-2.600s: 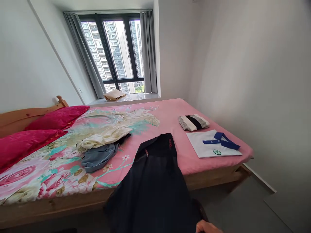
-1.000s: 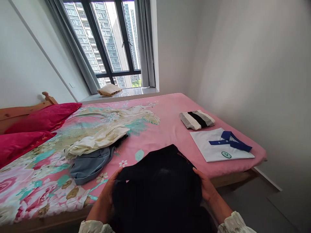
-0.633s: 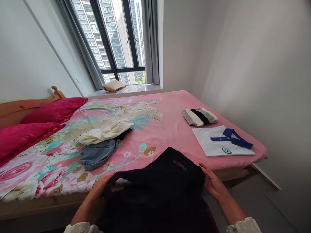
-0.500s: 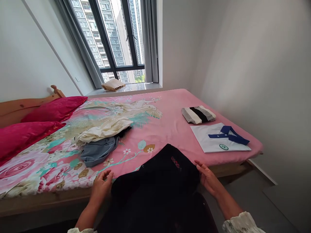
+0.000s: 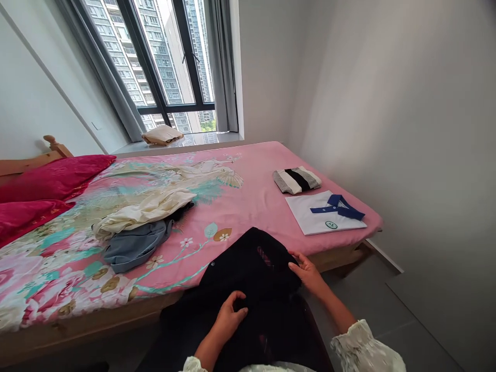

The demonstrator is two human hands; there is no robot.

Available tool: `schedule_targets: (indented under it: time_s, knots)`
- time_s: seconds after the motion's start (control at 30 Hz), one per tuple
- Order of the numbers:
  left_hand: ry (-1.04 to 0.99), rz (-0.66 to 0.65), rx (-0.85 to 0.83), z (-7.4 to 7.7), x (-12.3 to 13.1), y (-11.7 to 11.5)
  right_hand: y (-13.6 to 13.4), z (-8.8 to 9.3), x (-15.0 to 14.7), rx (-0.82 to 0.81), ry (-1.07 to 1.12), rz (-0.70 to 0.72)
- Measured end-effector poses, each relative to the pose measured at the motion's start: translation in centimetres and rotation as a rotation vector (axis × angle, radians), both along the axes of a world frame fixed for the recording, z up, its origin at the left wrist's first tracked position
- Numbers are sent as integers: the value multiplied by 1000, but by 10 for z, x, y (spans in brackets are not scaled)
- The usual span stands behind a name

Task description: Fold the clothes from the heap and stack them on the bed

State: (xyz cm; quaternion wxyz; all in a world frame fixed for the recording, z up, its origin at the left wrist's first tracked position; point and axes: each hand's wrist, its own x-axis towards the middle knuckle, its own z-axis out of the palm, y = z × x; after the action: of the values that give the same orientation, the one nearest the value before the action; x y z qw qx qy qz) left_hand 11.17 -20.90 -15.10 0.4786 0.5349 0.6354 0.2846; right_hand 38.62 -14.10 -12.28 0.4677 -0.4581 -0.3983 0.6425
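Observation:
A black garment (image 5: 248, 279) with a small dark-red striped patch drapes over the near edge of the bed and down in front of me. My right hand (image 5: 306, 271) grips its right edge between thumb and fingers. Over the middle of the cloth is my left hand (image 5: 229, 318), its thumb and forefinger curved with a gap between them and nothing held. The other left fingers are partly hidden. Just beyond my right hand lies a folded white polo shirt (image 5: 306, 214) with a blue collar and a green round emblem.
A folded striped garment (image 5: 297, 180) lies behind the polo shirt. To the left, a cream cloth (image 5: 143, 212) is heaped over a grey-blue garment (image 5: 137, 245) on the pink floral bed (image 5: 256, 201). Red pillows (image 5: 58, 175) are at the headboard, and a folded beige cloth (image 5: 161, 135) sits on the windowsill.
My left hand has moved right from beside the garment's left edge to over its middle. My right hand has closed on the right edge. The view has turned slightly right.

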Motion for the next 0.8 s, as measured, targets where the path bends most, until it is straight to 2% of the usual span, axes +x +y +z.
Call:
schedule_targets:
  time_s: [0.07, 0.13, 0.23, 0.3, 0.4, 0.5, 0.57, 0.67, 0.73, 0.8]
  knots:
    - [-93, 46, -24, -6, 1, 4, -2, 10, 0, 36, 19, 15]
    - [-158, 91, -46, -1, -4, 3, -6, 17, 2, 103, -2, 106]
    - [-244, 126, -60, 20, -24, -2, -14, 21, 9, 133, -112, 319]
    - [-228, 92, -40, 37, -38, -6, -18, 23, 12, 123, -198, 376]
    - [-71, 40, 57, 60, -55, -11, -20, 30, 13, 189, -305, 297]
    - [66, 51, 145, 76, -64, -15, -19, 47, 9, 264, -348, 236]
    - [100, 46, 154, 84, -67, -18, -19, 60, 6, 287, -358, 224]
    - [128, 10, 127, 95, -70, -23, -20, 76, 3, 224, -356, 260]
    - [193, -4, 117, 100, -72, -25, -22, 82, 1, 197, -388, 287]
    - [270, -8, 132, 103, -75, -27, -23, 84, -1, 251, -469, 292]
